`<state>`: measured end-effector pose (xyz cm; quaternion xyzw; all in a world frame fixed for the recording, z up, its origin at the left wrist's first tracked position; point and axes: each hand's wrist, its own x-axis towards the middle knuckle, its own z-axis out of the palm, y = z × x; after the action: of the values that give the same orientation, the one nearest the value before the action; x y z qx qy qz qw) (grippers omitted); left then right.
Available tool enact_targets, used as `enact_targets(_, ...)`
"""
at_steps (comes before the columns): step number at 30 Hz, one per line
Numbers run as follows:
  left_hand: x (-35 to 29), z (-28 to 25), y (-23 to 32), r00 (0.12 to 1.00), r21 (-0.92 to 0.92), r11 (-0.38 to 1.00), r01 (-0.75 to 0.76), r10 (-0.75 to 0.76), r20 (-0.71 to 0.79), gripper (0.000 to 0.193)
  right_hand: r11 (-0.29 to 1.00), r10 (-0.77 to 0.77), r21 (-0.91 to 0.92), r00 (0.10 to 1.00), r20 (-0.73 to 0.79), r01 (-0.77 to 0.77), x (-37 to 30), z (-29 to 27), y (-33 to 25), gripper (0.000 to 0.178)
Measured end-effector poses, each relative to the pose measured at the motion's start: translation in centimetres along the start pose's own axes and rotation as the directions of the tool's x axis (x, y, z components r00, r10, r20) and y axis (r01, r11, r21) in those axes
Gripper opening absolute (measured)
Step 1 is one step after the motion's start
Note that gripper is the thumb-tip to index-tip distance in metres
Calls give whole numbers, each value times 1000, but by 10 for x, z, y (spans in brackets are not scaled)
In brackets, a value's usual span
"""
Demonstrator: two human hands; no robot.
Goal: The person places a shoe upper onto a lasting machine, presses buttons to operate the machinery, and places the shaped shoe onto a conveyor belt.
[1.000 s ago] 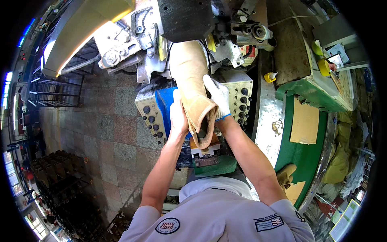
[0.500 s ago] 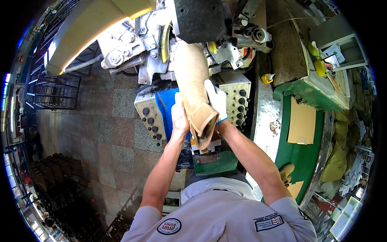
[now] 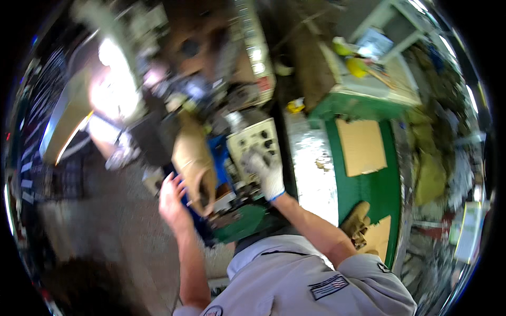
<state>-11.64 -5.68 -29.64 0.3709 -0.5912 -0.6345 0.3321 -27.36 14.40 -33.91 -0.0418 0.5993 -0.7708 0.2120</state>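
A tan boot upper [image 3: 192, 150] stands in the machine [image 3: 153, 131], its open top turned toward me. My bare left hand [image 3: 174, 203] is off the boot upper, just left of its lower part, fingers apart and nothing in them. My right hand [image 3: 269, 174], in a white glove with a blue cuff edge, is over the pale control panel [image 3: 250, 137] with black knobs, to the right of the boot upper. Its fingers are smeared by motion, so I cannot tell whether they touch a knob.
A green-topped bench [image 3: 363, 189] on the right carries a cardboard sheet [image 3: 361, 147] and a brown boot [image 3: 356, 218]. Between bench and machine runs a shiny metal strip [image 3: 313, 168]. A yellow item [image 3: 296, 105] lies at its far end. A lamp-lit beige housing [image 3: 68, 121] stands far left.
Both hands have let go of the boot upper. My right hand has gone to the control panel, my left hand slightly aside to the left. The whole view has swung and blurred.
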Motion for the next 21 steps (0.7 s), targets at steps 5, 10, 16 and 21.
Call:
enact_targets(5,-53,19,42,981,91,983,-157,145,128,70,987,160,54,969,-185,-153,-49,-93,6,49)
enact_targets(10,-70,86,53,958,699,676,-232,282,46,83,965,263,68,943,-203,-254,-67,-161,14,58)
enact_targets(16,-68,94,45,928,850,493,-183,371,-16,84,928,373,84,915,-152,-364,-64,-201,13,54)
enact_targets(21,-65,92,39,899,848,478,-228,439,-6,83,922,379,-49,923,-71,-383,-48,-214,15,53)
